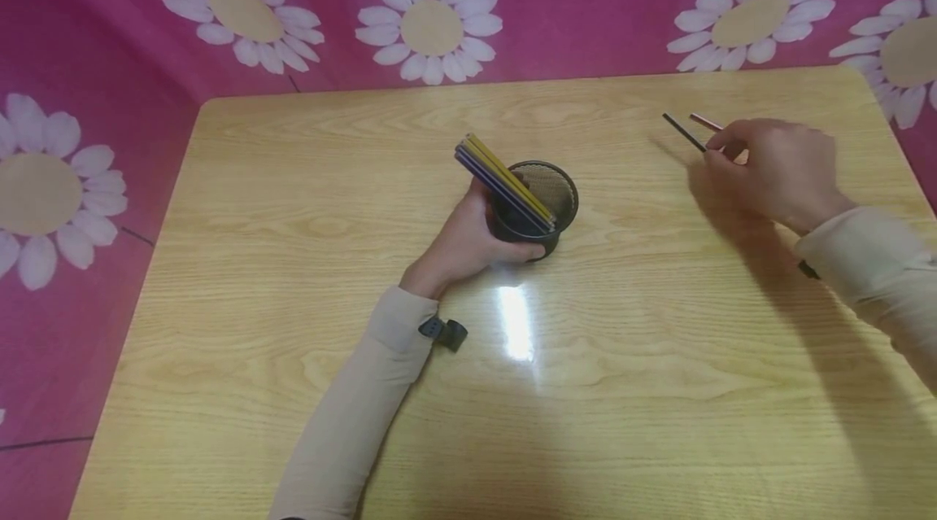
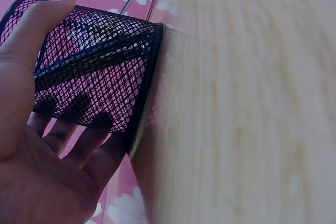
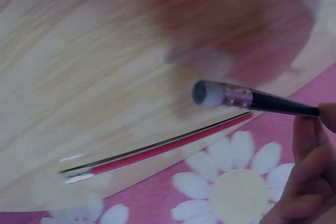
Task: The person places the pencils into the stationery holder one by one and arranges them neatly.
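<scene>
My left hand (image 1: 464,235) grips a black wire-mesh pencil cup (image 1: 554,182) from its left side, thumb along the near side. Several pencils (image 1: 505,182), yellow and dark ones, lean out of the cup toward the upper left. In the left wrist view, the fingers curl round the mesh and dark pencils show through it. Over the right part of the table, my right hand (image 1: 783,174) pinches a dark pencil (image 3: 278,104) with a whitish eraser end and a shiny ferrule. Below it in the right wrist view, a red pencil (image 3: 168,149) lies on the table.
The wood-grain table (image 1: 293,203) has a rounded far edge close behind the red pencil. Pink cloth (image 1: 586,7) with large white daisies hangs behind and at the left. A bright light reflection (image 1: 516,325) shows on the tabletop in front of the cup.
</scene>
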`<act>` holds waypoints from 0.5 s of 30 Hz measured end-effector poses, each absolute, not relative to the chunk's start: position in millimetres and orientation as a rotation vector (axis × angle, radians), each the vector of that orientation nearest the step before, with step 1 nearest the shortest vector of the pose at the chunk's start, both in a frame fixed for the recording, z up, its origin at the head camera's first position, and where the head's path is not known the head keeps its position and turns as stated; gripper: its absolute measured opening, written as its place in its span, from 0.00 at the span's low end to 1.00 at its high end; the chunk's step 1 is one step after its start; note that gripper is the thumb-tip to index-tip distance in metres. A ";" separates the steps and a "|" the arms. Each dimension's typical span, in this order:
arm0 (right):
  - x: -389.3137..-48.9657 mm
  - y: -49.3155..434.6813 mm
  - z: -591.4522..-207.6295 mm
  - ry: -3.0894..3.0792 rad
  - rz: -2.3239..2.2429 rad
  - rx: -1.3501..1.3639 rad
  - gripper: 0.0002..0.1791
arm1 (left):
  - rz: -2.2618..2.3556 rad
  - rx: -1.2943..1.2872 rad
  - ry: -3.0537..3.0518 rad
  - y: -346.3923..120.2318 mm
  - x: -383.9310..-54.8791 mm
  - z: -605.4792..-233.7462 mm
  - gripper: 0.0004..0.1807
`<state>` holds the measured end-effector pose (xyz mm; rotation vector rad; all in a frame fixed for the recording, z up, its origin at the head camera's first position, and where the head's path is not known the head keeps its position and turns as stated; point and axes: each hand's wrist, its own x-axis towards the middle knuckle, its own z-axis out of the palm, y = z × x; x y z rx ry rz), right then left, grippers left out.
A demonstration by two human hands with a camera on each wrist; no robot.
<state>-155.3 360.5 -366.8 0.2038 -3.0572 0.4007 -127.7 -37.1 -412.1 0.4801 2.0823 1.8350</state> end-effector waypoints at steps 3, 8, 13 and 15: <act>-152.1 348.7 -362.7 -3.038 0.444 0.226 0.14 | 1.832 0.480 2.086 -37.6 -127.5 -412.2 0.58; -147.9 334.2 -360.7 -3.002 0.497 0.259 0.11 | 1.828 0.488 2.090 -37.8 -127.8 -412.7 0.59; -145.1 329.4 -362.7 -2.965 0.539 0.280 0.09 | 1.819 0.488 2.099 -38.0 -128.0 -412.4 0.59; -144.5 328.5 -363.1 -2.955 0.547 0.287 0.08 | 1.816 0.487 2.102 -38.1 -127.9 -412.1 0.60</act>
